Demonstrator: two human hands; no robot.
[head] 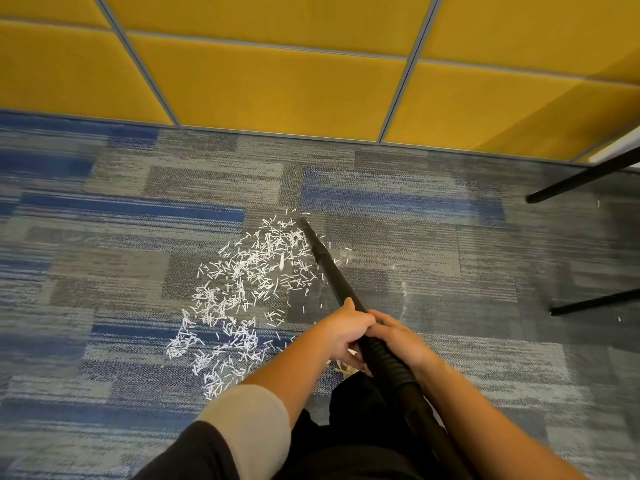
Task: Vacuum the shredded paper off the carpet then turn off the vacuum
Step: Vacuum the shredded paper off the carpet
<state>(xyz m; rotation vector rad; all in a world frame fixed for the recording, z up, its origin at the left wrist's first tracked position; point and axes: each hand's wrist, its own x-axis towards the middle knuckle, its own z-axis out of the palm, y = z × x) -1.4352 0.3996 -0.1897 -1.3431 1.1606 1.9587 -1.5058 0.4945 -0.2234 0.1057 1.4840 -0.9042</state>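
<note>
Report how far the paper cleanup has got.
Barely started. Done: nothing obvious. In hand: left hand and right hand grip the vacuum wand, its tip at the far edge of the shredded paper. Left: the wide scatter on the carpet, then switching off.

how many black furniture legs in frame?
2. One leg at upper right, near the yellow wall; the other leg lower at the right edge. Both stand on the carpet, right of the vacuum wand. More may be out of frame.

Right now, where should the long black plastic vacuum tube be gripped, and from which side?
Its near end, by the ribbed black hose: the black tube slants down away from you, so left hand and right hand wrap it from either side, as now.
</note>
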